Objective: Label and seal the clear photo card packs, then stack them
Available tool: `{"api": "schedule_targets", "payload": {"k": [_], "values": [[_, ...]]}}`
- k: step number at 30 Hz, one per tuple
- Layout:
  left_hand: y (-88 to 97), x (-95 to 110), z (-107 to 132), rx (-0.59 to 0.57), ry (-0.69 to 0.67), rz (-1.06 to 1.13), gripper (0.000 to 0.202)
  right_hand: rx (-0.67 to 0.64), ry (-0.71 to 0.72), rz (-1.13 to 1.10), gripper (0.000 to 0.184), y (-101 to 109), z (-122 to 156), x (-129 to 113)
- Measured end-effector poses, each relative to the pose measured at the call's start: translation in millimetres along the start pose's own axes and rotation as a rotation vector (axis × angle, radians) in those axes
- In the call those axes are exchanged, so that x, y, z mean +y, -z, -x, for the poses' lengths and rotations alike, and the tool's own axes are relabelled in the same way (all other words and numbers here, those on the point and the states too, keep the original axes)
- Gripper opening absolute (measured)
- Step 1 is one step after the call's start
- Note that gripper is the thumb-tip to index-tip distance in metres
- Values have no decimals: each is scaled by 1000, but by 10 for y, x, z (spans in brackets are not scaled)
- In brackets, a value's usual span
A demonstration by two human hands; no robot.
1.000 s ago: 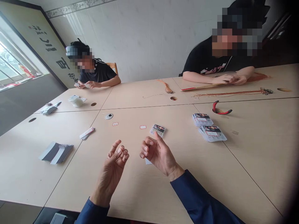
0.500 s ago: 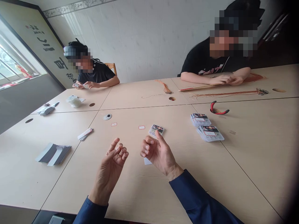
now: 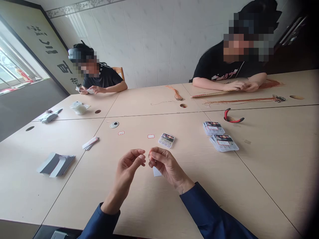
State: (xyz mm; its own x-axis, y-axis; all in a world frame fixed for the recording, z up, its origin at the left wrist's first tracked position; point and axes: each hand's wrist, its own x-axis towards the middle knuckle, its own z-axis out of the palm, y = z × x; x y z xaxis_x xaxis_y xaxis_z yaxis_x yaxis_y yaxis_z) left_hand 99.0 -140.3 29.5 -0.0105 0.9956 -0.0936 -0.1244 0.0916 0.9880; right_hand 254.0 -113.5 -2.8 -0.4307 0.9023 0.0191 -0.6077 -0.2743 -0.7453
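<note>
My left hand [image 3: 129,166] is raised over the table, its fingers bent, with a gap between the thumb and index finger. Just to its right is my right hand [image 3: 167,166], its thumb and forefinger pinched together. Anything between those fingertips is too small or too hidden to name. The two sets of fingertips are close but apart. Beyond my right hand lies a clear plastic case [image 3: 167,140] with a black printed label and compartments. A white slip of paper [image 3: 157,172] shows partly from under my right hand. Two small red-bordered stickers, a blank one [image 3: 151,136] and a marked one [image 3: 121,133], lie farther away.
Stacked labelled cases [image 3: 225,142] are at the right, near red-handled pliers [image 3: 234,120]. Grey-white strips [image 3: 56,165] and a sticker stack [image 3: 90,143] lie left. Behind is a round disc [image 3: 114,124]. Across the table sit two people, one by orange cords [image 3: 244,100].
My left hand has moved right and turned, nearing my right hand. My right thumb has come down onto the forefinger, uncovering more of the plastic case.
</note>
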Motion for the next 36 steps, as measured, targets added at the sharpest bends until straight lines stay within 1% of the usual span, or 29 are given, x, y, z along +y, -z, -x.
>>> {"api": "schedule_targets", "payload": {"k": [2,7,11,14,17,19,23,25,29,34,36], "values": [[-12,20,-14,-11,-27,-82,21,9,1,33,20,0,2,1],[-36,75,-34,-55,-99,-171,17,12,-1,55,20,-3,0,4],[-38,111,-45,-28,-164,-283,15,25,1,115,19,-5,1,-6],[-2,134,-57,-13,-234,-423,9,32,30,271,19,-20,14,-23],[60,153,-74,-37,-314,-554,6,39,65,419,20,-47,35,-27],[100,159,-86,-44,-351,-605,8,43,70,455,21,-61,45,-22],[150,143,-111,-54,-374,-698,12,32,72,479,25,-63,46,-2],[163,125,-123,-65,-388,-717,12,36,70,494,26,-57,41,9],[176,109,-134,-66,-400,-659,10,31,74,495,27,-51,28,24],[204,102,-122,-85,-402,-713,11,31,78,525,27,-36,15,45],[217,88,-136,-100,-407,-697,13,29,70,557,28,-30,14,51]]}}
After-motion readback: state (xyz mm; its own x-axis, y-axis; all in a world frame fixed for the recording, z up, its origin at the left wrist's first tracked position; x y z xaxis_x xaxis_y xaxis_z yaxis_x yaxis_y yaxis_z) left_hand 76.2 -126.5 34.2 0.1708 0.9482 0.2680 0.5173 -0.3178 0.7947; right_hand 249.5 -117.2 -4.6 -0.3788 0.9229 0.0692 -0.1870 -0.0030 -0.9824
